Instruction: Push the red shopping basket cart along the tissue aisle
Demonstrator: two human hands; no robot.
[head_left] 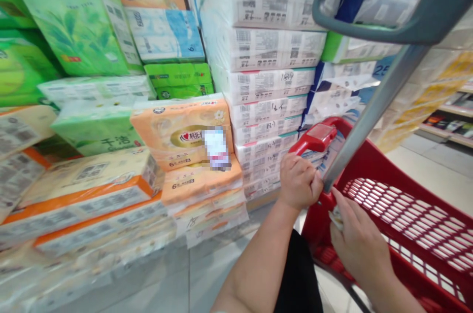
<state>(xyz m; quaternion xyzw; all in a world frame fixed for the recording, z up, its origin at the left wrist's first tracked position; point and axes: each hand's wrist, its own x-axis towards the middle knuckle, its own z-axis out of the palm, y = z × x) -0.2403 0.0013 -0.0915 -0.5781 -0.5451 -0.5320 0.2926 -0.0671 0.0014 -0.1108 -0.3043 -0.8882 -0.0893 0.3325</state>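
Observation:
A red shopping cart (439,194) with slotted sides stands at the right, a grey metal bar (373,106) slanting up from it. My left hand (300,182) is closed around its red handle (314,136), left of the bar's foot. Just right of that foot is my right hand (364,241), its fingers bent against the cart's red rim. A small crumpled pale piece (336,218), perhaps paper or tissue, sticks out under the fingers of my right hand; most of it is hidden.
Orange tissue packs (173,130) are stacked at the left, with a pixelated patch (217,148) over one. Green packs (74,17) rise behind them. A tall pile of white packs (273,49) stands beside the cart. Pale tiled floor (207,278) lies below; shelves (451,121) stand at far right.

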